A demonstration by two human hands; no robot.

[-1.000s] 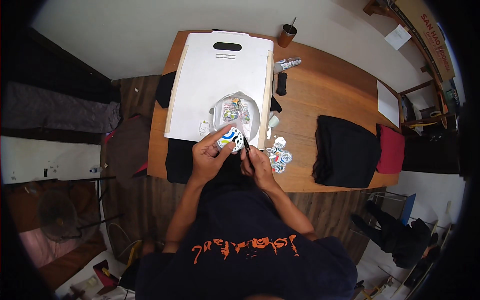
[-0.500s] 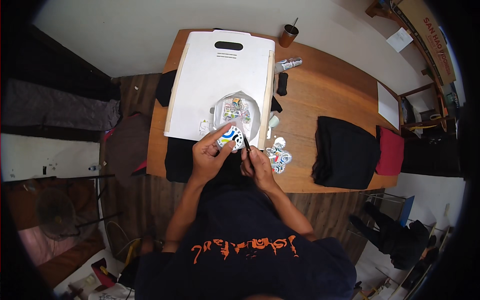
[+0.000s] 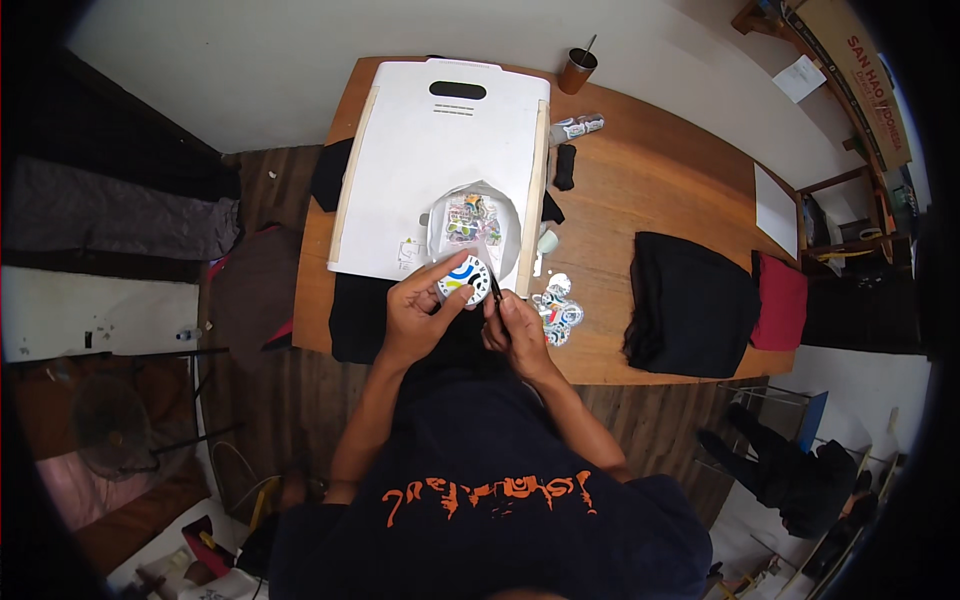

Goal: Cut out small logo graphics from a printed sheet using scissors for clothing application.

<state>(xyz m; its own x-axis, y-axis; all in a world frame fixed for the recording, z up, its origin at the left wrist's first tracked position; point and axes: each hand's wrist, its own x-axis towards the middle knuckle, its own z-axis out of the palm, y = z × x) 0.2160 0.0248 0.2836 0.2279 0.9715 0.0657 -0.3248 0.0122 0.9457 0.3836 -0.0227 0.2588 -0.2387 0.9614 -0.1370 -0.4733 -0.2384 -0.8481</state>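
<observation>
My left hand (image 3: 416,308) pinches a round white sticker (image 3: 466,280) with blue, yellow and black printing, its thumb on the face. At the sticker's right edge, my right hand (image 3: 516,328) is closed on slim black scissors (image 3: 497,287); their blades are mostly hidden. Just beyond both hands, a round white container (image 3: 510,217) with a crumpled-looking rim holds colourful printed pieces (image 3: 470,218). It sits on the near part of a white board (image 3: 400,150) with a handle slot. Several cut stickers (image 3: 560,312) lie piled on the table to the right of my right hand.
The wooden table (image 3: 610,210) carries folded black cloth (image 3: 690,305) and red cloth (image 3: 778,300) on the right. A brown cup (image 3: 577,76) stands at the back, with a clear packet (image 3: 577,127) and a small black roll (image 3: 565,168) nearer. Dark cloth (image 3: 360,318) hangs at the front edge.
The round sticker has turned in my left hand and shifted slightly right and nearer to me. My right hand with the scissors has stayed almost in place.
</observation>
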